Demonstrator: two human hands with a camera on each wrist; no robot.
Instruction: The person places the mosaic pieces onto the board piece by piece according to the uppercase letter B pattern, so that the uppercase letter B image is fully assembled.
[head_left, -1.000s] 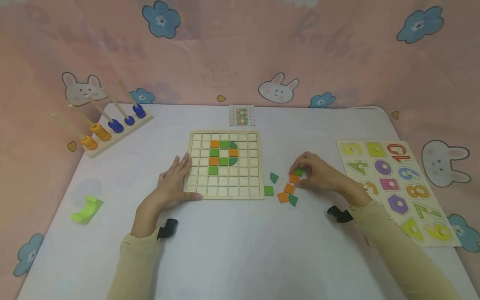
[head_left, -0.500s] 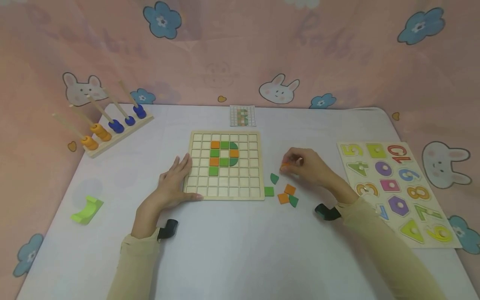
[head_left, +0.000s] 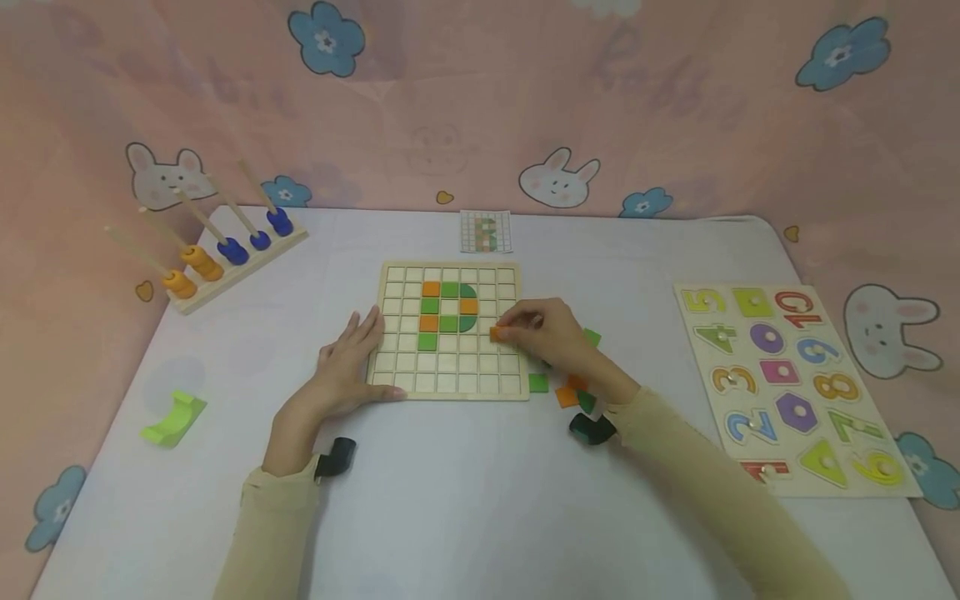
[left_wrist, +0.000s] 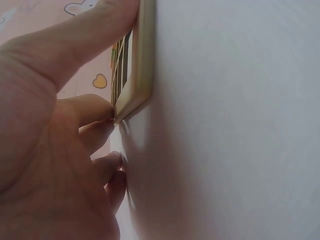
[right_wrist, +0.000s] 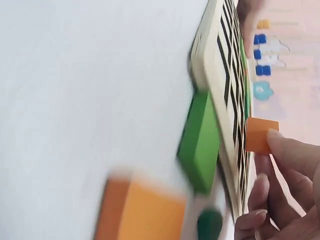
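White table bears grid board; abacus; number puzzle; card; loose tiles; green curved block

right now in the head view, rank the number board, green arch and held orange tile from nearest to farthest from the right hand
1. Orange tile: pinched in the right hand.
2. Number board: off to that hand's right.
3. Green arch: far left, beyond the left hand.
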